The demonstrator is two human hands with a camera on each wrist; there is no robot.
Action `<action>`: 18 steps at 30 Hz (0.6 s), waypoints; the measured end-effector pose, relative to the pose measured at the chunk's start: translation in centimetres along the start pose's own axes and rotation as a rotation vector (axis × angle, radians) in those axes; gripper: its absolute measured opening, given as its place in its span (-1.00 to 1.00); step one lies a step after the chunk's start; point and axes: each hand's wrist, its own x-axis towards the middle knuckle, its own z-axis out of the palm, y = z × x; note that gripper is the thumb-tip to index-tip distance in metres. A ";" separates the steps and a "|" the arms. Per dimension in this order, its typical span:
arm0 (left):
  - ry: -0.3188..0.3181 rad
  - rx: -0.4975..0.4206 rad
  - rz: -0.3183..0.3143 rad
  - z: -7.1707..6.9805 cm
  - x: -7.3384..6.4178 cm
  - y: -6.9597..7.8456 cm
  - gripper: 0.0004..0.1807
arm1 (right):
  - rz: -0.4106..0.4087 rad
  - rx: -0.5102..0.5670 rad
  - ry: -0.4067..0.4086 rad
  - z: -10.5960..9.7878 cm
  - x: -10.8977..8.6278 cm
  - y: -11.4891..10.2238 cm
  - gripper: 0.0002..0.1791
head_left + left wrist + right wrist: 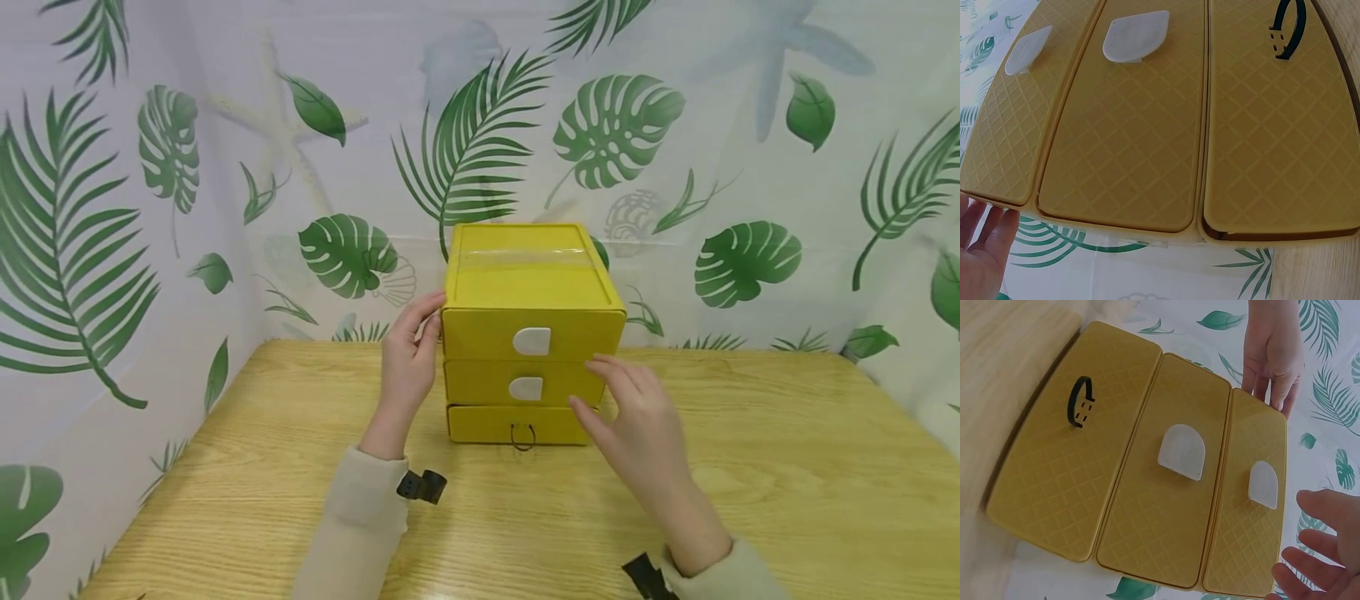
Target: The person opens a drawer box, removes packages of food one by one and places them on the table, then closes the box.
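Observation:
A yellow three-drawer storage box (517, 287) stands upright on the table with all its drawer fronts in place. The upper drawer (480, 335) and the middle drawer (480, 382) carry white rounded tab handles, while a thin dark loop (523, 437) hangs from the bottom drawer (480, 423). My left hand (408, 358) rests its fingers against the box's upper left side, near the front edge. In front of the box's right side, my right hand (645, 425) is held with fingers spread and nothing in its grasp. The right wrist view shows its fingertips (1288, 553) close to the top drawer's end.
The wood-grain table (787, 467) extends on both sides of the box and in front of it. Behind it hangs a white cloth (510, 92) printed with green leaves, which also covers the left and right sides. A black strap (422, 486) shows at the left wrist.

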 end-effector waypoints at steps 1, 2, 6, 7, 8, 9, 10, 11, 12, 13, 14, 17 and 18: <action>0.000 -0.001 0.001 0.0 0.0 0.0 -0.74 | -0.002 0.008 0.010 0.2 0.2 0.0 -0.58; 0.000 -0.002 0.001 0.0 0.0 0.0 -0.74 | -0.002 0.012 0.018 0.4 0.3 -0.1 -0.58; 0.006 -0.007 0.013 0.0 0.1 -1.5 -0.73 | 0.014 0.035 0.043 1.1 0.9 -0.3 -0.59; 0.007 -0.007 0.016 0.0 0.1 -1.8 -0.73 | 0.019 0.044 0.046 1.3 1.1 -0.3 -0.59; 0.009 -0.006 0.019 0.0 0.2 -2.2 -0.73 | 0.025 0.051 0.048 1.5 1.2 -0.4 -0.59; 0.011 -0.005 0.023 0.0 0.2 -2.7 -0.73 | 0.032 0.060 0.049 1.7 1.4 -0.4 -0.59; 0.013 -0.001 0.026 0.0 0.2 -2.8 -0.73 | 0.037 0.067 0.049 1.9 1.6 -0.5 -0.59; 0.013 0.000 0.031 0.0 0.2 -2.9 -0.73 | 0.043 0.073 0.050 2.1 1.7 -0.5 -0.59; 0.012 0.001 0.034 0.0 0.2 -3.0 -0.73 | 0.047 0.078 0.052 2.2 1.9 -0.5 -0.59; 0.012 0.002 0.038 0.0 0.2 -3.0 -0.73 | 0.050 0.083 0.055 2.4 2.0 -0.5 -0.59; 0.012 0.002 0.041 0.0 0.2 -3.0 -0.74 | 0.053 0.086 0.057 2.6 2.2 -0.6 -0.59; 0.011 -0.003 0.046 0.1 0.2 -3.0 -0.74 | 0.052 0.095 0.069 2.9 2.5 -0.6 -0.59; 0.011 -0.004 0.045 0.2 0.1 -3.0 -0.74 | 0.047 0.098 0.073 3.0 2.5 -0.6 -0.59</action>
